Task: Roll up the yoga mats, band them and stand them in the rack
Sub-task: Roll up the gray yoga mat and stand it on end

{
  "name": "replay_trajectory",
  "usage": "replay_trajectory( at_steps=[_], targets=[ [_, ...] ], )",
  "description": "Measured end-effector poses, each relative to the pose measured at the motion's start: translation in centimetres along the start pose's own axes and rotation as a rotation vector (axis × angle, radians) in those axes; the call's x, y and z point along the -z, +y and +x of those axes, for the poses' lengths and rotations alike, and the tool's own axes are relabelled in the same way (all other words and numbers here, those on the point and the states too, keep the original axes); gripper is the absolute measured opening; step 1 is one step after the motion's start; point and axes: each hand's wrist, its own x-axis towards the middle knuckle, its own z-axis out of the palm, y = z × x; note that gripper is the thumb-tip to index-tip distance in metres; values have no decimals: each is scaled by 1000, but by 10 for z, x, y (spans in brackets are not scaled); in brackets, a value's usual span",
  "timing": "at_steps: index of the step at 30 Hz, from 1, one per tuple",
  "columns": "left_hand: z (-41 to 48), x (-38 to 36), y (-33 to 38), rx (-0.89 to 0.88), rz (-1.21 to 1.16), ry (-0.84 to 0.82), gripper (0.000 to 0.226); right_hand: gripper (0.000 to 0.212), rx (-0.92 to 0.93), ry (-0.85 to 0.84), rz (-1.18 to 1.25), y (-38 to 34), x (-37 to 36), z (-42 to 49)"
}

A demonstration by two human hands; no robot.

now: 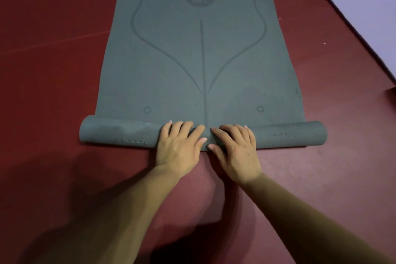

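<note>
A grey-green yoga mat (199, 53) with printed alignment lines and a round logo lies flat on the floor, stretching away from me. Its near end is curled into a low roll (120, 133) that spans the mat's width. My left hand (181, 146) rests palm down on the middle of the roll, fingers curved over its top. Beside it, my right hand (234, 148) presses on the roll the same way, and the two hands nearly touch at the centre line. No band or rack is in view.
The mat lies on a dark red padded floor (53, 60). A pale lilac wall (360, 2) runs diagonally along the right edge. A dark object's corner (393, 92) shows at the far right.
</note>
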Motion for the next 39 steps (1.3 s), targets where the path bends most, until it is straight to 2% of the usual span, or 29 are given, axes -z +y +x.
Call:
replay_trajectory(
  at_steps=[5, 10, 15, 19, 23, 27, 36, 39],
  targets=[
    [-7, -1, -2, -56, 46, 41, 40, 39, -1, -5, 1, 3, -2, 14],
    [-2, -2, 1, 4, 45, 41, 37, 43, 2, 4, -10, 3, 2, 13],
    [6, -2, -2, -12, 42, 55, 39, 45, 40, 7, -49, 8, -1, 12],
    [8, -4, 2, 93, 82, 42, 43, 42, 48, 10, -53, 14, -3, 29],
    [9, -8, -1, 71, 89, 3, 44, 39, 52, 29, -69, 11, -4, 36],
    [24, -9, 1, 123, 93, -21, 40, 39, 71, 47, -44, 11, -1, 30],
    [35, -16, 9, 156, 75, 31, 42, 33, 83, 13, 7, 23, -3, 63],
    [50, -16, 10, 207, 57, 12, 38, 37, 50, 12, -18, 21, 0, 69]
  ],
)
